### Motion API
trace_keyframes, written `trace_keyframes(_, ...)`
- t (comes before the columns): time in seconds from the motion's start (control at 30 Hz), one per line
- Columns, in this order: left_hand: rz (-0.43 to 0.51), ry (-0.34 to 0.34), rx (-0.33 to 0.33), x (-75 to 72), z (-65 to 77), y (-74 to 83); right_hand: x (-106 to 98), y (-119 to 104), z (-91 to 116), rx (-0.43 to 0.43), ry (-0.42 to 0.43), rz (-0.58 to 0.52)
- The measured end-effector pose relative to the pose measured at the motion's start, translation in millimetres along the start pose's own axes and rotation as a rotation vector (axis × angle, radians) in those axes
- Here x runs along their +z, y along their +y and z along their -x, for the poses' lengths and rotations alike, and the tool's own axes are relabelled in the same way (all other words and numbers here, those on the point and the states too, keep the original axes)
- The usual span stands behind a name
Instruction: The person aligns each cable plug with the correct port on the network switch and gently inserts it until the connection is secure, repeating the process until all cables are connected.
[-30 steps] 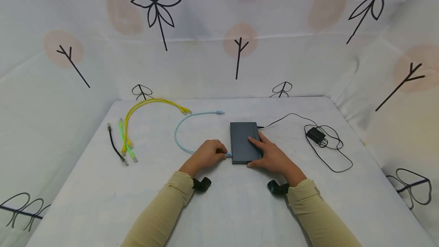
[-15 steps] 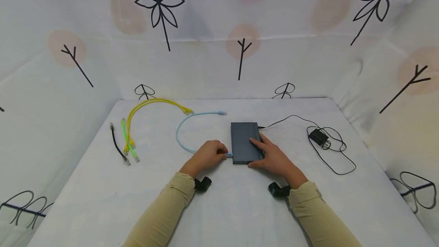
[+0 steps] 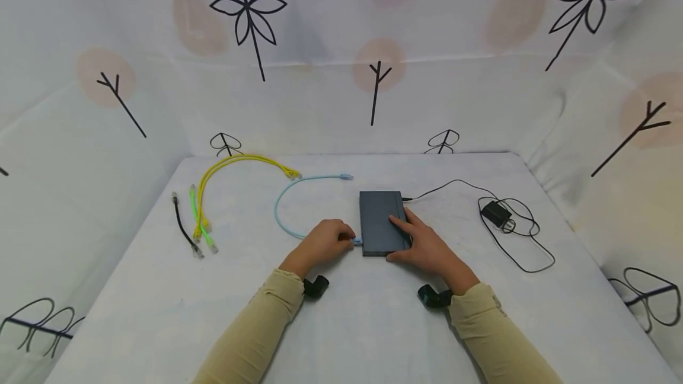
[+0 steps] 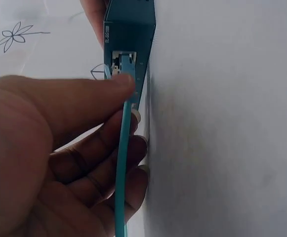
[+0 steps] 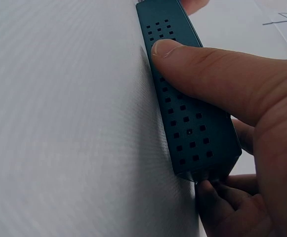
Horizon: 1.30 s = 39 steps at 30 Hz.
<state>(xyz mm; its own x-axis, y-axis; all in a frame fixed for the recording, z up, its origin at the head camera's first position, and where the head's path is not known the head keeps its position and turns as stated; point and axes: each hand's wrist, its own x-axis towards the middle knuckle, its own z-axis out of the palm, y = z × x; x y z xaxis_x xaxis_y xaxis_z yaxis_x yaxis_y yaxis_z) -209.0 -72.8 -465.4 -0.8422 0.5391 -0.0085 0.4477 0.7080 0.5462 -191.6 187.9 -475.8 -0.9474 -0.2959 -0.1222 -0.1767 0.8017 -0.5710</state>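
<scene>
A dark grey network switch (image 3: 375, 221) lies flat on the white table in front of me. My left hand (image 3: 323, 242) pinches the plug (image 4: 127, 64) of a light blue Ethernet cable (image 3: 276, 205) at the switch's left side. In the left wrist view that plug sits at a port opening, its depth partly hidden by the thumb. The cable curves back, its other plug (image 3: 346, 177) lying loose. From the right my right hand (image 3: 429, 248) grips the switch, thumb against the vented side (image 5: 190, 113) and a finger on top.
A black power cord (image 3: 453, 181) runs from the switch's right side to a coiled adapter (image 3: 497, 214). On the left lie yellow Ethernet cables (image 3: 205, 176), a short green one (image 3: 194, 200) and a short black one (image 3: 181, 225). Patterned cloth walls (image 3: 320, 99) enclose the table.
The head view has shifted slightly, so the whole scene sits a little further right. Both hands keep their holds, and the plug and switch show no clear movement.
</scene>
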Motion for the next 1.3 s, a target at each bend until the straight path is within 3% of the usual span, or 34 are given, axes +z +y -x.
trace_keyframes(0.3,0.033,-0.009,-0.039,-8.7,2.6,-4.4,0.4,-1.1,1.4,-0.014,0.016,0.002)
trace_keyframes(0.63,0.023,0.037,-0.044,-19.0,11.9,-18.3,1.1,1.6,1.9,-0.012,0.013,0.003)
trace_keyframes(0.87,0.026,0.076,-0.087,-28.8,19.5,-26.2,0.7,2.1,2.7,-0.024,0.022,0.003)
trace_keyframes(1.3,-0.038,0.153,-0.157,-52.0,43.7,-57.0,1.2,2.3,2.5,-0.019,0.018,0.010)
